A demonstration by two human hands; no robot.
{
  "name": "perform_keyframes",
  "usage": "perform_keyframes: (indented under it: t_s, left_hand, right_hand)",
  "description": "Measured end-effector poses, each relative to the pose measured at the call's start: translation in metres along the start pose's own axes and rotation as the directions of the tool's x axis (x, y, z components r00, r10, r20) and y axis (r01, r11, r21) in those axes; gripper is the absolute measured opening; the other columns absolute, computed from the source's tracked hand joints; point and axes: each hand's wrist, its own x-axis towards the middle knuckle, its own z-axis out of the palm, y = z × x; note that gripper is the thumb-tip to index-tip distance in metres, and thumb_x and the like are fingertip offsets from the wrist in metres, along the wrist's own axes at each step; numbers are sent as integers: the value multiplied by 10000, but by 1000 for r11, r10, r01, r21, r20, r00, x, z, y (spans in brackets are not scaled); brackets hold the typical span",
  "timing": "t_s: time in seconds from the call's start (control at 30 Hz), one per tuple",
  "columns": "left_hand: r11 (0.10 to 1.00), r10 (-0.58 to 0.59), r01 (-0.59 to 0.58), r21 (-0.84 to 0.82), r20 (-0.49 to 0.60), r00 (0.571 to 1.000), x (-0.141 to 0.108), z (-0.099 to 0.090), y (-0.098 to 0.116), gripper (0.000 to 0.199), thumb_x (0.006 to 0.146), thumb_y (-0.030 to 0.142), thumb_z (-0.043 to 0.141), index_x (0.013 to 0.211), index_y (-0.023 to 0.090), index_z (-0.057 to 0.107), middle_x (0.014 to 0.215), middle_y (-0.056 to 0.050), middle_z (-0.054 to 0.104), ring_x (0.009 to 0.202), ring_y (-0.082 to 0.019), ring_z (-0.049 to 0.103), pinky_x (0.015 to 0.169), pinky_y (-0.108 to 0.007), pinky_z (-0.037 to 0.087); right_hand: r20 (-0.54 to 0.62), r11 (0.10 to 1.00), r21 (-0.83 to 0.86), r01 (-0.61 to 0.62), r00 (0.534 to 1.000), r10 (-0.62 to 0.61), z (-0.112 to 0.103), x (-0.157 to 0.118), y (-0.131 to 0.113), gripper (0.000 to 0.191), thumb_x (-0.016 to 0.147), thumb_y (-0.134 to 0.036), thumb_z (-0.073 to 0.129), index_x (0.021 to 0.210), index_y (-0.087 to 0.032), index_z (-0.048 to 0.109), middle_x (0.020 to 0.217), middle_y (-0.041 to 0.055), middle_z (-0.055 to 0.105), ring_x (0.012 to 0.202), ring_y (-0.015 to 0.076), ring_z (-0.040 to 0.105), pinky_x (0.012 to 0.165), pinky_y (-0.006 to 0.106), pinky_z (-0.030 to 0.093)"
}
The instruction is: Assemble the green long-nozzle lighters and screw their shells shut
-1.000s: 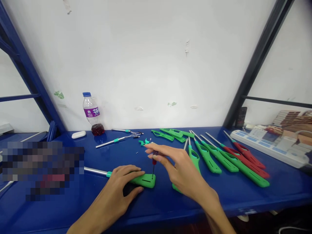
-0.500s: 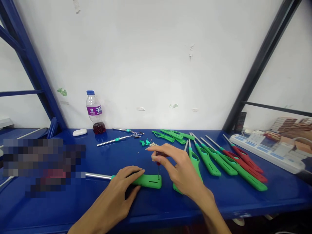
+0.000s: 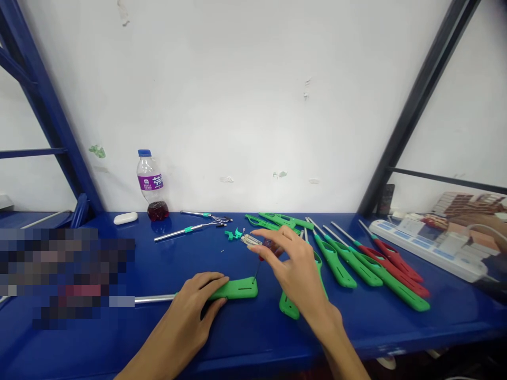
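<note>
While the left hand (image 3: 198, 302) grips a green utility lighter (image 3: 242, 288) flat on the blue worktop (image 3: 245, 338), the right hand (image 3: 295, 264) pinches a screwdriver (image 3: 256, 271), shaft tilted, tip at the screw hole near the handle's end. Behind: two metal tubes with wires (image 3: 186, 230), clear reservoir (image 3: 251, 240) close to the right fingertips, small turquoise parts (image 3: 233, 234) beside it. Right side: row of green and red lighters (image 3: 366, 258), white power strip (image 3: 428, 250) beyond. Bottle (image 3: 151, 184) upright near the wall.
</note>
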Motion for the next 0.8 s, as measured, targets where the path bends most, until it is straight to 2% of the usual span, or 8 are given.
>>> perform_keyframes:
  t_s: [0.13,0.2,0.33,0.4,0.5,0.6,0.7,0.8]
  left_hand:
    - [999,23,-22,27,-22,999,-1,1,0,297,989,296,579,1228,272,753,1211,-78,762,1082,-296,735,955,-467,624]
    - [999,33,-32,31,-11,999,0,1,0,300,993,291,573,1235,265,749,1212,-82,760,1084,-298,733,952,-474,624]
    - [999,36,-36,35,6,999,0,0,0,311,993,274,572,1254,262,740,1228,-82,752,1096,-299,729,964,-483,619]
    - [999,31,-31,35,3,1000,0,1,0,305,993,276,574,1249,264,740,1229,-78,750,1095,-297,730,965,-475,620]
    - [999,21,-21,37,3,1000,-1,2,0,303,998,285,577,1258,275,733,1240,-71,743,1108,-292,724,973,-469,616]
    - [999,15,-15,41,12,1000,-1,1,0,302,1002,294,577,1265,280,726,1242,-67,740,1116,-290,719,974,-471,616]
    - [999,22,-23,49,16,1000,0,0,0,301,1005,293,568,1260,271,728,1241,-71,740,1111,-292,720,962,-475,622]
    - [998,33,-34,50,8,999,0,0,0,300,1009,291,561,1258,276,727,1242,-68,740,1110,-288,720,961,-465,623]
  right_hand:
    - [129,991,135,3,991,-21,-2,0,0,369,1081,-329,506,1423,-318,645,1191,57,732,969,203,713,888,342,573]
    - [130,984,177,7,991,-31,-1,-1,0,360,1085,-283,487,1399,-309,661,1135,44,754,976,200,715,918,345,561]
    - [-43,1000,18,0,999,1,4,-2,-1,229,1030,-324,612,1174,-281,784,914,40,701,769,190,674,798,339,555]
    - [-18,1000,-6,17,1000,-17,4,-1,-2,253,1039,-346,598,1213,-292,773,971,50,709,831,200,686,823,342,553]
    - [99,992,112,61,992,-73,1,1,0,348,1083,-272,489,1373,-318,677,1206,46,736,1092,208,694,965,341,535]
    - [84,979,199,49,994,-66,3,2,4,299,1057,-213,538,1278,-306,717,1122,14,760,985,179,723,904,299,552]
    - [-26,990,136,33,999,-30,7,2,6,152,979,-243,697,1104,-286,774,945,0,724,796,166,693,804,292,551]
    - [35,989,133,66,997,-71,6,2,5,229,1021,-275,640,1210,-319,761,1105,26,732,1006,194,694,910,312,538]
